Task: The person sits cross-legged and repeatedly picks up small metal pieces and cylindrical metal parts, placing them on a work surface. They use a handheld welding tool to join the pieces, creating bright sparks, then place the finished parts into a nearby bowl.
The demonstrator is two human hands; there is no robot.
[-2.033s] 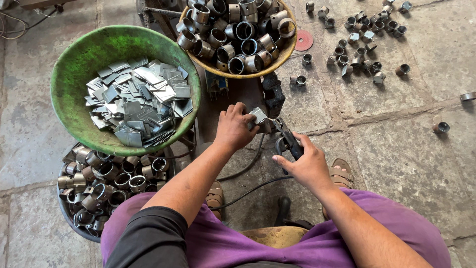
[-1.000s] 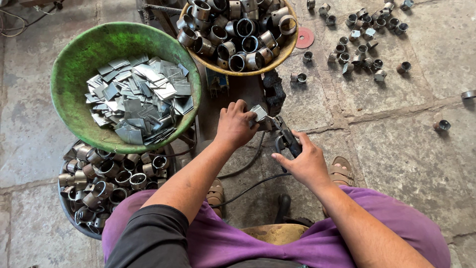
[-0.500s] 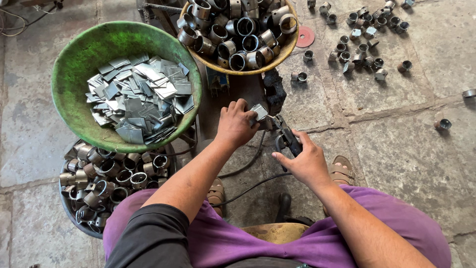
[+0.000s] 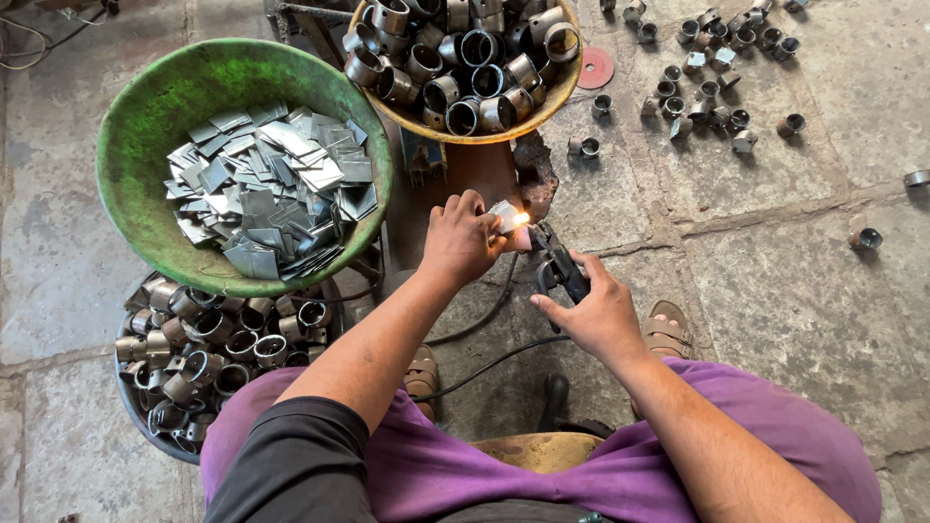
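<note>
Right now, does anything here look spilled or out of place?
Yes. Small metal rings lie scattered loose across the stone floor at upper right, outside the yellow basin that holds the rest. A bright spark glows at the small metal piece pinched by the left hand.

Left hand [image 4: 463,237] pinches metal piece [image 4: 506,215]; right hand [image 4: 596,315] grips welding holder [image 4: 559,266].
</note>
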